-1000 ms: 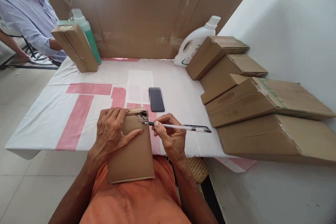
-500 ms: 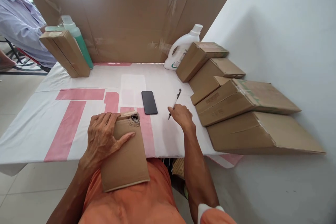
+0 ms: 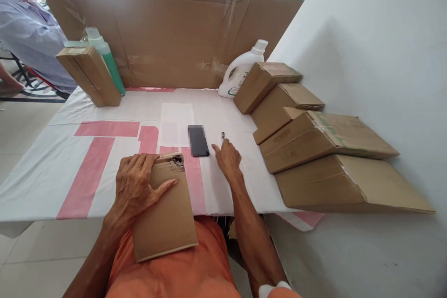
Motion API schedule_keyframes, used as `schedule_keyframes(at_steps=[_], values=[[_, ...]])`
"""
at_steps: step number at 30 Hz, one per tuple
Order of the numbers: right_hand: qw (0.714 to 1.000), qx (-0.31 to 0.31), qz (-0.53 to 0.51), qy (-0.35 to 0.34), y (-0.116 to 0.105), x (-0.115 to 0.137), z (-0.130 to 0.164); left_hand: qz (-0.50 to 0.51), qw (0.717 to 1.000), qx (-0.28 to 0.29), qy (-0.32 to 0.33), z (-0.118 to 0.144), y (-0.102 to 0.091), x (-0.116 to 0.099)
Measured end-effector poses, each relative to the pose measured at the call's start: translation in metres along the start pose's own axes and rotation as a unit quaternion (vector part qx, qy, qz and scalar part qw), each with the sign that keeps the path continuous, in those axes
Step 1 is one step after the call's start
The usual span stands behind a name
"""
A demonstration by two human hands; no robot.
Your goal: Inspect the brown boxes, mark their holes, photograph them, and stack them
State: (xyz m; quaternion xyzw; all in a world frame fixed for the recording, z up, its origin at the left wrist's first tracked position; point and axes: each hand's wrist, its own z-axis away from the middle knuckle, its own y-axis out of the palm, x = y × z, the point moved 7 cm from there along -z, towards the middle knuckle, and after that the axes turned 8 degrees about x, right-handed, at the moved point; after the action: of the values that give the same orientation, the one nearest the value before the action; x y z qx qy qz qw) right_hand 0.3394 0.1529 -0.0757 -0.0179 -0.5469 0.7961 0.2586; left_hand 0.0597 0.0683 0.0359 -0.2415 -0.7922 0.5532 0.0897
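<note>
So the pen [image 3: 222, 136] is kinda the tricky bit here. Only one end pokes out past the right hand [image 3: 227, 158], on the far side of the knuckles, and the rest is hidden under the hand. It's over the bench [image 3: 115, 109], right of the phone [image 3: 199, 142] and well right of the cardboard piece [image 3: 167, 214]. Right hand is obviously the nearer one. Thumb sticks out to the left, apart from the other fingers, but tbh I can't tell if those are clamped on the pen or just resting over it.

The bit I can see points away from the person, toward the tall cardboard panel [image 3: 167, 42] at the back, so I'd guess its long axis runs pretty much front to back. Can't see which end is the writing tip.

Left hand [image 3: 138, 184] has the cardboard piece: fingers hooked around its upper left side, thumb stretched flat over the face, so it looks clamped to me. The piece's long axis also runs away from the body, near end against the orange clothing [image 3: 167, 279], far end over the bench edge. Dark ragged hole [image 3: 177, 162] sits in the far right corner, just past the left thumb and well left of the pen.
</note>
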Motion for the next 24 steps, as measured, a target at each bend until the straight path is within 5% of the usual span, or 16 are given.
schedule_keyframes(at_steps=[6, 15, 19, 24], values=[[0.998, -0.007, -0.066, -0.022, 0.036, 0.048, 0.009, 0.002, 1.0, 0.004, -0.004, 0.0, 0.0, 0.0], [0.974, 0.038, -0.223, -0.004, 0.028, 0.025, -0.015, 0.011, 1.0, 0.011, -0.016, 0.002, 0.004, 0.005], [0.933, 0.102, -0.343, -0.047, 0.033, 0.037, -0.028, 0.008, 1.0, 0.017, -0.019, -0.001, 0.003, 0.004], [0.839, 0.177, -0.503, -0.107, 0.042, 0.045, -0.008, 0.011, 1.0, 0.007, -0.029, 0.003, 0.002, 0.007]])
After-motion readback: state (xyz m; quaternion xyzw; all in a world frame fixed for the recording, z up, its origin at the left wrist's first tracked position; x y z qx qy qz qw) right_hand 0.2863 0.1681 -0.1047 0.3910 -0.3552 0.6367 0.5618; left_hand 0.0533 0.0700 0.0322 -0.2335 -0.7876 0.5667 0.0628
